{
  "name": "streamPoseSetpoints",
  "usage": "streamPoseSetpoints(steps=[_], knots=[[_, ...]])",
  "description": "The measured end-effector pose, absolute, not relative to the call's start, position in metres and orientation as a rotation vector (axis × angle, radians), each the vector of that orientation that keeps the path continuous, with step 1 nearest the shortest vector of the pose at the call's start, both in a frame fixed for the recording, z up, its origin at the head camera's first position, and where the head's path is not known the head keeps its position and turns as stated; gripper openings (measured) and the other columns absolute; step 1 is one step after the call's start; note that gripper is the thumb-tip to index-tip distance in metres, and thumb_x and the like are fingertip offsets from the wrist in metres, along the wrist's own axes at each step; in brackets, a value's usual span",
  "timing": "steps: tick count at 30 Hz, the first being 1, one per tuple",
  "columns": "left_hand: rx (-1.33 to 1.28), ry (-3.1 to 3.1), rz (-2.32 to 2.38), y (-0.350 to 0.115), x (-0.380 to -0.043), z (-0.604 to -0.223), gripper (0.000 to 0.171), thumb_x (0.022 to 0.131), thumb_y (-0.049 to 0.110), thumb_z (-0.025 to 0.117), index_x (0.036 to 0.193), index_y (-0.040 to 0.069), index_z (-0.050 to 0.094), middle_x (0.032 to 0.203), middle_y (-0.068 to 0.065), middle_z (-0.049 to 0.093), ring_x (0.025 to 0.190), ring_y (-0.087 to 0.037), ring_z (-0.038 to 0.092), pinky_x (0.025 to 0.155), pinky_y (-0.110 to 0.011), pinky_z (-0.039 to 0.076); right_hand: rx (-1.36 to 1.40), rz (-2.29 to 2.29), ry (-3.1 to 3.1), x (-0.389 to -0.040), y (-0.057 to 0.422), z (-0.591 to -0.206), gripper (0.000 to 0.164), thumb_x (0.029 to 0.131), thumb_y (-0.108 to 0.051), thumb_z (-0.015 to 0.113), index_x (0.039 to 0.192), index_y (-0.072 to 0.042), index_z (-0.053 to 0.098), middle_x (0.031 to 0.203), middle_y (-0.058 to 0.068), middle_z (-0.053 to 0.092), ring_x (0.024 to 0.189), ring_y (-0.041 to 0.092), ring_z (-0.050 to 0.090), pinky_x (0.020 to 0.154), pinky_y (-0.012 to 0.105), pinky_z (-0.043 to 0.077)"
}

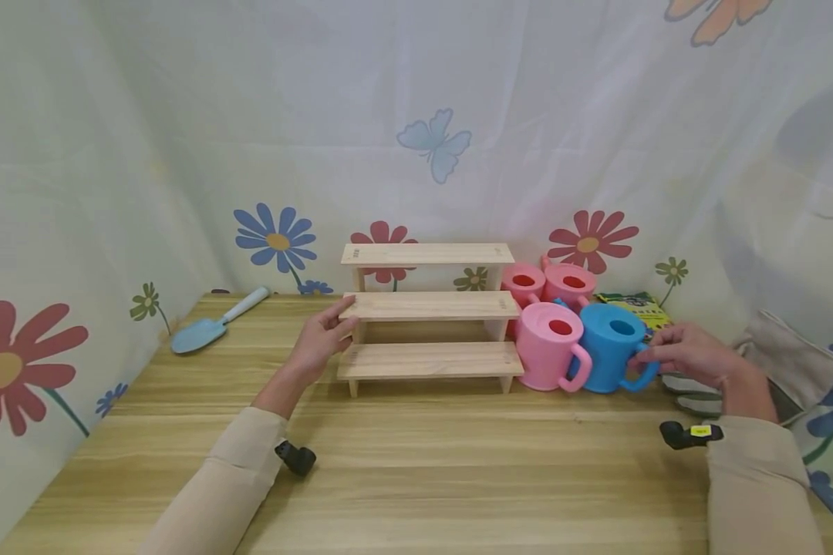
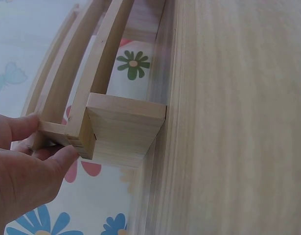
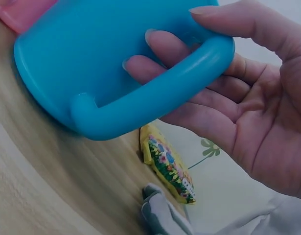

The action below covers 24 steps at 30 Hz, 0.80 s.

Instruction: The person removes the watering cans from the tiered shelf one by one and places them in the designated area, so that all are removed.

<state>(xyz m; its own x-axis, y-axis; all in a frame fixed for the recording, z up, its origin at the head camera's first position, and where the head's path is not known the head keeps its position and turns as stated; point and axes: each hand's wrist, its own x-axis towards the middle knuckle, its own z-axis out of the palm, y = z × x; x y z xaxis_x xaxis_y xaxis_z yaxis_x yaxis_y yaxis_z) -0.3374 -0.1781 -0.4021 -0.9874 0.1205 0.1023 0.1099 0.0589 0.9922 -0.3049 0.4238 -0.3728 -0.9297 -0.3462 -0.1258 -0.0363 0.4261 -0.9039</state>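
A three-tier wooden shelf stand (image 1: 426, 358) stands on the table. My left hand (image 1: 319, 343) grips the left end of its middle board; in the left wrist view, the thumb and fingers of that hand (image 2: 30, 164) pinch the board's end. To the right of the stand is a blue watering can (image 1: 607, 351), upright on the table. Fingers of my right hand (image 1: 690, 354) go through its blue handle (image 3: 155, 98), with the thumb at the handle's top, as the right wrist view shows. A pink watering can (image 1: 544, 354) sits between the blue one and the stand.
Two more pink watering cans (image 1: 571, 281) are behind the front pair. A yellow printed packet (image 1: 639, 308) and grey-beige gloves (image 1: 791, 362) lie at the right. A light-blue trowel (image 1: 201, 335) rests at the far left. Flowered cloth (image 1: 319, 154) encloses the table.
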Motion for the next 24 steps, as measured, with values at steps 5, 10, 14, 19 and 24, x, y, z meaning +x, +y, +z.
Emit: streamPoseSetpoints(steps=[5,10,14,19,24], knots=[[0.234,2.266,2.136,-0.178,-0.338,-0.402,0.053,0.105,0.016,0.055,0.155,0.013,0.038,0.154,-0.019,0.037,0.132,-0.030,0.042,0.109,-0.050,0.039,-0.314,-1.529,2.338,-0.306,0.424,-0.376,0.022,0.101,-0.010,0.061,0.094,0.010,0.065,0.104,0.016,0.074,0.101,0.023,0.070,0.087,0.032,0.057],[0.214,2.260,2.132,-0.178,-0.337,-0.400,0.053,0.105,0.015,0.054,0.156,0.014,0.038,0.153,-0.019,0.039,0.134,-0.032,0.041,0.109,-0.048,0.039,-0.323,-1.513,2.321,-0.306,0.426,-0.376,0.019,0.102,-0.011,0.059,0.096,0.006,0.065,0.106,0.016,0.074,0.103,0.023,0.070,0.088,0.032,0.056],[0.220,2.266,2.128,-0.178,-0.338,-0.400,0.053,0.105,0.015,0.054,0.156,0.014,0.037,0.154,-0.019,0.038,0.134,-0.032,0.041,0.109,-0.049,0.039,-0.259,-1.392,2.436,-0.305,0.426,-0.373,0.032,0.102,-0.022,0.061,0.112,0.009,0.062,0.112,0.019,0.071,0.106,0.029,0.067,0.093,0.044,0.055],[0.217,2.259,2.131,-0.180,-0.338,-0.400,0.054,0.105,0.015,0.054,0.156,0.014,0.037,0.154,-0.019,0.037,0.134,-0.032,0.040,0.110,-0.049,0.039,-0.115,-1.301,2.601,-0.303,0.422,-0.360,0.067,0.101,-0.040,0.060,0.136,0.015,0.045,0.116,0.022,0.068,0.103,0.033,0.068,0.090,0.048,0.056],[0.213,2.251,2.137,-0.181,-0.338,-0.401,0.054,0.105,0.015,0.054,0.156,0.013,0.036,0.153,-0.020,0.037,0.133,-0.031,0.040,0.110,-0.050,0.038,-0.001,-1.124,2.876,-0.299,0.405,-0.345,0.085,0.097,-0.058,0.056,0.138,0.016,0.044,0.124,0.032,0.061,0.110,0.045,0.062,0.090,0.054,0.055]])
